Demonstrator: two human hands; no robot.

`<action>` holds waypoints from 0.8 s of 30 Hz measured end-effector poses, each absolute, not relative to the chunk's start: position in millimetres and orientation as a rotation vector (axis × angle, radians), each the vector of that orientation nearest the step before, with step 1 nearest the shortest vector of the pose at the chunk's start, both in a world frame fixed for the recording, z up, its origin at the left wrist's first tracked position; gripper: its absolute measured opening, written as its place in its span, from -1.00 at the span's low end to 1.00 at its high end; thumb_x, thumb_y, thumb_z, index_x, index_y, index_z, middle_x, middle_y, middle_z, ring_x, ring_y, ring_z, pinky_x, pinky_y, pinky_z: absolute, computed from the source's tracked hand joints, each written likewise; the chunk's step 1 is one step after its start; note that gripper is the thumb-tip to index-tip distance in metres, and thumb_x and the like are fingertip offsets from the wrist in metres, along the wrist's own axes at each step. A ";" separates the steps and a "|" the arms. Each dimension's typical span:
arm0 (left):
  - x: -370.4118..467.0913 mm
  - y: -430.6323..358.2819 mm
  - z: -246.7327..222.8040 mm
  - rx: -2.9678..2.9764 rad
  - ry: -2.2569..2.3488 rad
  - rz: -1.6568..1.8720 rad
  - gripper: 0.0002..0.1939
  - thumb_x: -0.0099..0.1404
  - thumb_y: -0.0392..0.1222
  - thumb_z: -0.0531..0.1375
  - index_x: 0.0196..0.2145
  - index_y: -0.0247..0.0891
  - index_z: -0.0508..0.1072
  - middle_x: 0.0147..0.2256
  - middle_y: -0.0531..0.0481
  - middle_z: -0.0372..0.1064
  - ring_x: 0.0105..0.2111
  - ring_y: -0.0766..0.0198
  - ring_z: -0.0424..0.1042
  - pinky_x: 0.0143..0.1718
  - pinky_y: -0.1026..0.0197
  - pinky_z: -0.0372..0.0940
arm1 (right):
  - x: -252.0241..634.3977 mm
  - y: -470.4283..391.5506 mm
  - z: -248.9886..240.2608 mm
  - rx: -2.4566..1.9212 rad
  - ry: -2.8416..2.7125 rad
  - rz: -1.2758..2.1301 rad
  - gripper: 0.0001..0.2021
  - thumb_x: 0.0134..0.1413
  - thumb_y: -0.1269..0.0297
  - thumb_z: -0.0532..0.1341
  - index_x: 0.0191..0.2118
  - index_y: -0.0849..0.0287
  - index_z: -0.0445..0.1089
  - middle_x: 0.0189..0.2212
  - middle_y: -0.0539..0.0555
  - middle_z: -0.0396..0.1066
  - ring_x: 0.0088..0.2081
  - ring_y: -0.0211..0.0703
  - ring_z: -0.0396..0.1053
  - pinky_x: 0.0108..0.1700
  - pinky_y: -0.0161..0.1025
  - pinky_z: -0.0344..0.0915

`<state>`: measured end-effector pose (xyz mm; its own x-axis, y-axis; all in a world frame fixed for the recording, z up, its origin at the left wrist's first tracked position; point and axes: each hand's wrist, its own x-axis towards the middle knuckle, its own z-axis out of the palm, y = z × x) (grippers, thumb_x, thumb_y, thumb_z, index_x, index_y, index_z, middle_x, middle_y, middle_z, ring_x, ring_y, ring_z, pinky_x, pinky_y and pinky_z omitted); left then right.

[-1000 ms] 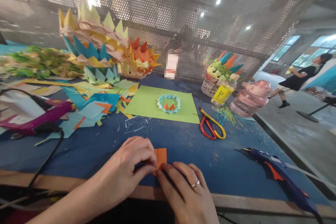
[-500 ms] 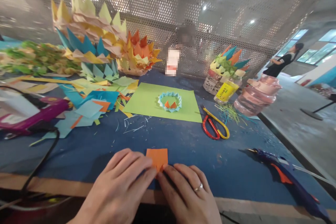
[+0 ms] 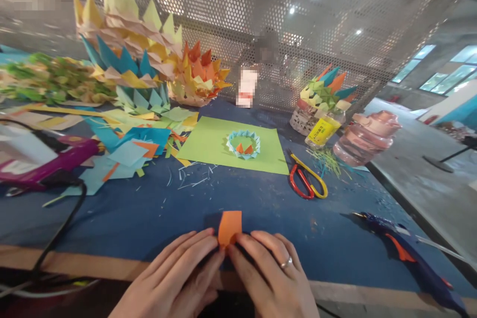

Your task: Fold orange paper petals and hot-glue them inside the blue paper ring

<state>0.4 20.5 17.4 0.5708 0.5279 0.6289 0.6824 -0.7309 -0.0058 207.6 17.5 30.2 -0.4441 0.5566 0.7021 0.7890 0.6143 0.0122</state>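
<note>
Near the table's front edge, a small piece of orange paper (image 3: 231, 226) stands between my two hands, its left side curling up. My left hand (image 3: 182, 268) pinches the paper's lower left part with thumb and fingers. On the lower right, my right hand (image 3: 274, 271), with a ring on one finger, grips the same paper. The fingertips nearly meet at its bottom edge and hide that part. Beyond the hands, a ring of folded light-blue paper (image 3: 233, 146) with two orange points (image 3: 245, 149) lies on a green sheet (image 3: 206, 134).
Scissors (image 3: 303, 181) lie right of the green sheet. A blue glue gun (image 3: 406, 238) rests at the right, a purple device (image 3: 55, 164) with a cable at the left. Paper scraps (image 3: 126, 156), folded paper crowns (image 3: 137, 67), a yellow-labelled bottle (image 3: 322, 131) and a pink bottle (image 3: 367, 136) stand behind.
The orange paper, flat and square before, now looks narrower, with its left side lifted and bent. Both hands have shifted slightly to the right with it. The person at the far right is out of view.
</note>
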 end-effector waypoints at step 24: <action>-5.4 18.6 14.1 -2.580 -0.910 -0.709 -0.58 0.30 -0.29 -0.02 0.11 -0.29 0.24 0.12 0.05 0.24 0.14 0.27 0.17 0.27 0.12 -0.16 | 205.3 19.9 39.4 -1.053 -2.170 -0.308 -0.68 0.28 0.36 -0.06 -0.14 0.15 0.45 -0.22 0.01 0.50 -0.17 -0.15 0.33 -0.12 -0.19 0.21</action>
<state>-5.4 18.6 14.1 0.6753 0.4953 0.5465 0.6510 -0.7485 -0.1259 205.3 19.9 39.4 -0.4288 0.5972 0.6779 0.7622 0.6419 -0.0834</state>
